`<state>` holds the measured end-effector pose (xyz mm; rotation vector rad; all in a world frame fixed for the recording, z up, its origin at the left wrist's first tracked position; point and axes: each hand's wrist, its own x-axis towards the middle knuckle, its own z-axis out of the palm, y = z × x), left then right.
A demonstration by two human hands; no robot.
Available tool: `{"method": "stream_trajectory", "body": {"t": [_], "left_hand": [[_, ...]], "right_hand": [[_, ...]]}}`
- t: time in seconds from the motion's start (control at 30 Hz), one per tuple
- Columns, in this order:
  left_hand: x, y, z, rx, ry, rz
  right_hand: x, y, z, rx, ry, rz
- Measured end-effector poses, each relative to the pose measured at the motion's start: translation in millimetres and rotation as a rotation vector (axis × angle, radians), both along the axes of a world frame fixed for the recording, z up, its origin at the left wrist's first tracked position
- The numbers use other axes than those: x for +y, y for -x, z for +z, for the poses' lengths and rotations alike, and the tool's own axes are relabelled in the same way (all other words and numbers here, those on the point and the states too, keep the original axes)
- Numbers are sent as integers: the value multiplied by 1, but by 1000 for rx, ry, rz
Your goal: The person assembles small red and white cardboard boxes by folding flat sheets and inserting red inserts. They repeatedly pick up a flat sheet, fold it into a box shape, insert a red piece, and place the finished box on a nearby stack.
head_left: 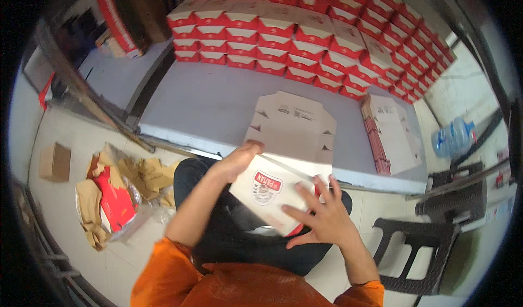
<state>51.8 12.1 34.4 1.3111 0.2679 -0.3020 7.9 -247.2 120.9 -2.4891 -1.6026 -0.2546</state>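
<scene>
A grey table (201, 97) was lined with stacked red-and-white boxes (278, 40) beyond the left hand (237, 162), by which a white carton (250, 188) was gripped at its edge; against its right side, the right hand (321, 217) was spread wide.

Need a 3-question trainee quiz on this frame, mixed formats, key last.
1. True or false: the blue water jug is right of the grey table.
2. What does the left hand grip?
A) a stool
B) the white carton
C) brown paper
3. Fill in: the person's sleeves are ____.

Key: 1. True; 2. B; 3. orange.
</scene>
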Motion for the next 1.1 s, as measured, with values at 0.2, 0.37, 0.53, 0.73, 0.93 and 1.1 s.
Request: {"method": "stream_trajectory", "body": {"t": [0.2, 0.37, 0.53, 0.73, 0.93, 1.1], "left_hand": [[110, 25, -9, -49, 529, -182], [135, 82, -60, -306, 203, 334], [106, 105, -83, -299, 186, 294], [195, 59, -60, -453, -162, 736], [361, -184, 5, -693, -245, 875], [496, -310, 4, -1051, -1276, 875]], "right_hand": [[95, -53, 53, 63, -253, 153], [284, -175, 94, -565, -580, 39], [433, -316, 74, -755, -366, -73], [515, -413, 14, -677, -354, -172], [458, -372, 29, -676, -377, -123], [375, -336, 6, -361, -576, -55]]}}
